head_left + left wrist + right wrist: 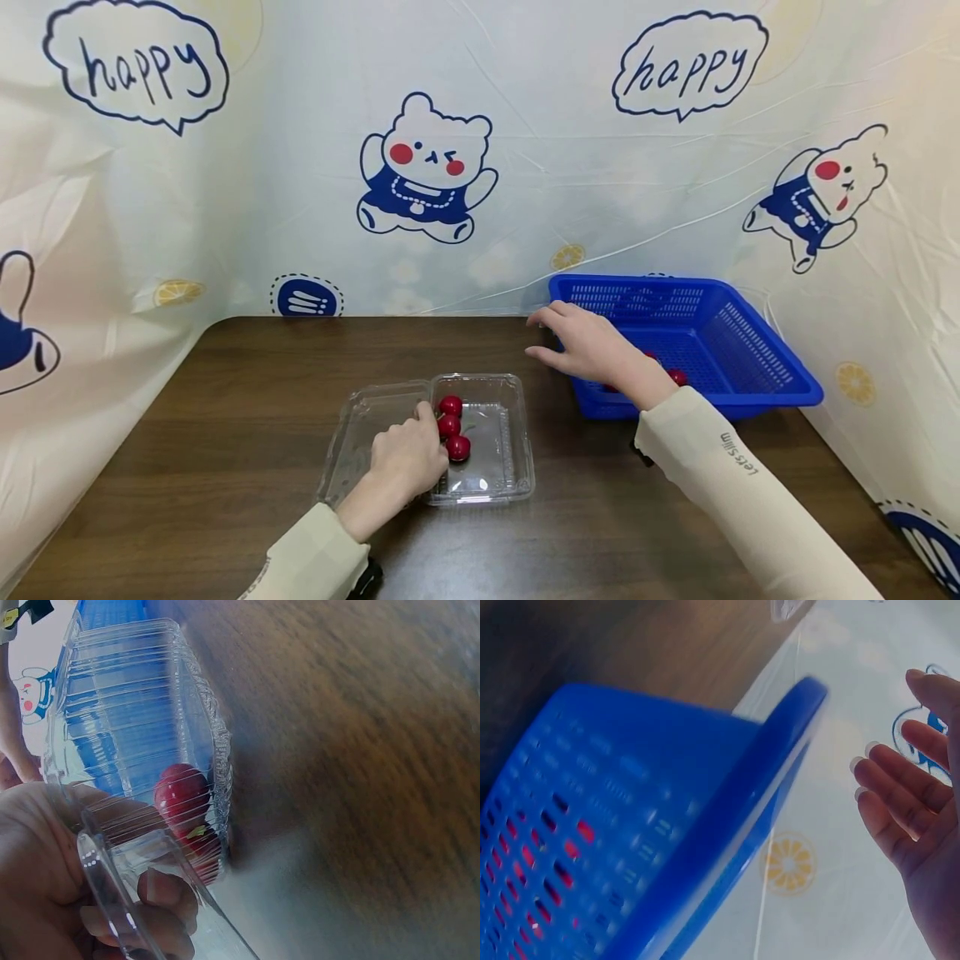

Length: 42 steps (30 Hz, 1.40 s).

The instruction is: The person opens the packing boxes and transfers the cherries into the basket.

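Note:
A clear plastic clamshell box (522, 450) lies opened out on the table, its lid (351, 417) on the left. Three red cherries (458, 448) sit in a row along the left side of its base; one cherry (182, 793) shows well through the clear wall in the left wrist view. My left hand (408, 454) grips the box where lid and base meet, fingers curled behind the plastic. Over the left rim of a blue basket (750, 367), my right hand (596, 346) is held with fingers extended and nothing in it. Red cherries (677, 377) lie inside the basket, partly hidden by my right wrist.
The brown wooden table (247, 400) ends at a printed curtain (525, 167) that hangs along the back and sides. The basket stands at the back right, close against the curtain. Its slotted wall (630, 787) fills much of the right wrist view.

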Motion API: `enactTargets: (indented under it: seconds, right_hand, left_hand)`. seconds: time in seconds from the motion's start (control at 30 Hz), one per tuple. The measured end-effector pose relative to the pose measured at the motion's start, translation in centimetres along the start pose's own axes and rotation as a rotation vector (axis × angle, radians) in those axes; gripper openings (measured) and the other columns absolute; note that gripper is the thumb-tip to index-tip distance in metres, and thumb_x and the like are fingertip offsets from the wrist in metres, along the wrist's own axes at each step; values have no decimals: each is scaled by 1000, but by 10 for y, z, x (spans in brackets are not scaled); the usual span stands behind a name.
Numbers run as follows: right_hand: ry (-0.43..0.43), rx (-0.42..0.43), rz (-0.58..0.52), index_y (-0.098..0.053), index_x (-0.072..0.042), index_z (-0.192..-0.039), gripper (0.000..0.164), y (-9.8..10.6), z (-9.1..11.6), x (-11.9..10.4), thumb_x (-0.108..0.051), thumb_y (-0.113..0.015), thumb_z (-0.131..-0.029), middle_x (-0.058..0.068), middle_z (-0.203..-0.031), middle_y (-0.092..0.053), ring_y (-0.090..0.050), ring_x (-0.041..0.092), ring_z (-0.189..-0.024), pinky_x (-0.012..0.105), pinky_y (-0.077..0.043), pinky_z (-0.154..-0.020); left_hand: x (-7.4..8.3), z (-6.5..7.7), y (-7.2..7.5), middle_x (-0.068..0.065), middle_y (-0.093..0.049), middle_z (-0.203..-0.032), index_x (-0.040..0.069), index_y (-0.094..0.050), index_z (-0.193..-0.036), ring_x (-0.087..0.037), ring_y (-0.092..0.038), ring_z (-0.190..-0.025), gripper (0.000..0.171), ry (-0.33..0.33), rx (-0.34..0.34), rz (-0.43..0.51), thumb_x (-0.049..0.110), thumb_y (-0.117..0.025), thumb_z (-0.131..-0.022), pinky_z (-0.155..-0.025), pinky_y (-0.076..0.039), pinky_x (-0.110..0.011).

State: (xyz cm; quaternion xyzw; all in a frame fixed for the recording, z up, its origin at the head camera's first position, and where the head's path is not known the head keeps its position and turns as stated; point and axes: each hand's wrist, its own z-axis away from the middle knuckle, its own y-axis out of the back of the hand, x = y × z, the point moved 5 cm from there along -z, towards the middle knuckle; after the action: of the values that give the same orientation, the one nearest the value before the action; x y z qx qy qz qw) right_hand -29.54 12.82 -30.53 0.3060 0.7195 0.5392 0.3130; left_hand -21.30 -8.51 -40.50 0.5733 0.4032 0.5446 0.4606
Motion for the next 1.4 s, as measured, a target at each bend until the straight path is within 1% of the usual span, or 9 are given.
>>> enactTargets:
  seconds: [0.13, 0.23, 0.47, 0.7, 0.83, 1.03, 1.13, 1.27, 1.4]
  right_hand:
    - [21, -7, -15, -62, -10, -121, 45, -4, -4, -9, -41, -65, -88, 13, -117, -66, -62, 26, -101, 46, -55, -87]
    - [44, -11, -16, -62, -10, -121, 47, -7, -7, -17, -42, -65, -87, 13, -117, -67, -62, 25, -102, 45, -55, -87]
    - [94, -15, 0, -61, -11, -123, 49, -16, -11, -34, -44, -65, -87, 10, -114, -67, -63, 23, -100, 42, -56, -85]
    - [147, -25, 2, -61, -12, -122, 47, -24, -15, -49, -42, -66, -87, 8, -113, -67, -64, 21, -101, 39, -57, -82]
    - [173, -51, 2, -61, -12, -122, 46, -30, -16, -56, -41, -66, -86, 7, -113, -67, -64, 20, -99, 37, -58, -81]
    - [232, -70, 22, -60, -12, -120, 44, -40, -17, -68, -39, -66, -87, 7, -110, -67, -63, 19, -91, 35, -58, -75]
    - [241, -93, 35, -60, -12, -120, 43, -48, -17, -73, -39, -66, -87, 7, -110, -67, -64, 18, -91, 34, -58, -77]
    - [243, -135, 50, -60, -12, -122, 45, -57, -18, -79, -40, -65, -88, 7, -111, -66, -64, 19, -95, 35, -58, -80]
    - [251, -158, 61, -59, -11, -124, 45, -64, -19, -82, -39, -64, -88, 8, -111, -66, -64, 21, -95, 37, -58, -78]
  left_hand:
    - [0, 0, 1, -18, -66, -69, -2, -44, -98, -32, -61, -55, 30, 2, 4, -4, 14, -56, -75, -46, -47, -46]
    - [-1, 0, 1, -18, -66, -69, -2, -44, -98, -33, -62, -55, 30, 3, 9, -8, 14, -56, -76, -45, -48, -46]
    - [-1, -1, 0, -20, -69, -74, -1, -44, -97, -36, -64, -60, 29, 4, 12, -3, 14, -56, -75, -49, -48, -48]
    - [-1, -1, 0, -20, -69, -76, -1, -44, -98, -36, -65, -61, 30, 13, -13, -6, 15, -57, -76, -50, -49, -48]
    - [-1, -2, -1, -19, -69, -75, -1, -45, -101, -34, -64, -59, 32, 18, -24, -6, 16, -58, -77, -49, -49, -46]
    - [-1, -2, -2, -18, -67, -72, -1, -45, -100, -33, -62, -56, 33, 19, -28, -6, 17, -59, -77, -48, -48, -45]
    - [-2, -2, -2, -18, -67, -71, -2, -45, -100, -33, -62, -56, 33, 18, -32, -4, 17, -60, -77, -48, -48, -45]
    - [-2, -2, -2, -18, -67, -71, -2, -45, -101, -33, -62, -56, 34, 19, -33, -1, 17, -60, -77, -48, -48, -46]
    - [-1, -3, -2, -18, -67, -70, -2, -45, -101, -32, -61, -55, 34, 19, -31, 0, 18, -60, -77, -47, -47, -45]
